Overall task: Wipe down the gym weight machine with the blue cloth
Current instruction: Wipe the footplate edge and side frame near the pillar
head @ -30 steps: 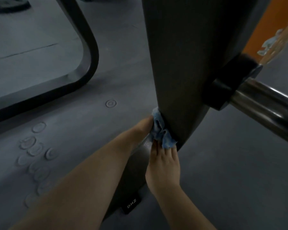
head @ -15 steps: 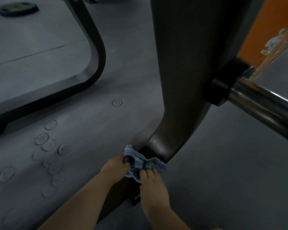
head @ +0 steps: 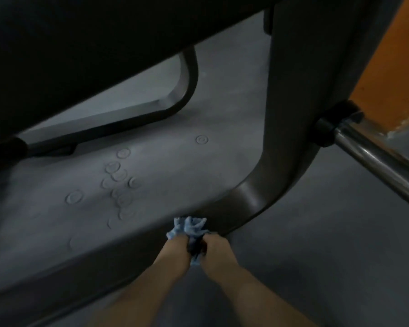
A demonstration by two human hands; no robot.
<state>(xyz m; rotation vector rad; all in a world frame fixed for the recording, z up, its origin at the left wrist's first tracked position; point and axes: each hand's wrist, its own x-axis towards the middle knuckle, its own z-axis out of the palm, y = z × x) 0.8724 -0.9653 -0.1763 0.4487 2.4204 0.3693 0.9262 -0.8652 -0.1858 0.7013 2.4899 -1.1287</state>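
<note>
both hands on the cloth at the foot of the frame

my left hand (head: pixel 176 249) and my right hand (head: pixel 216 250) sit side by side low in the view, knuckles up, and both are curled round the blue cloth (head: pixel 189 228). the cloth is bunched into a crumpled wad between them: most of it sticks out past my fingers toward the machine, and a small tail of it hangs down between my wrists. the wad is pressed against the dark frame (head: pixel 250 204) of the weight machine, right where the upright post bends and runs flat along the floor toward me. my forearms come up from the bottom edge, close together.

the post rises from that bend to the top of the view. a chrome bar (head: pixel 373 159) sticks out of a black collar (head: pixel 326 128) on its right side and slants down to the right edge. behind the collar is an orange panel (head: pixel 387 67) with chipped paint at its lower edge.

to the left, the grey rubber floor (head: pixel 57 232) is marked with a cluster of round dents (head: pixel 118 185). a second curved frame leg (head: pixel 187 90) lies on the floor beyond them. a large black shape (head: pixel 80 43), blurred and close to my head, fills the upper left; i cannot tell what part it is.
</note>
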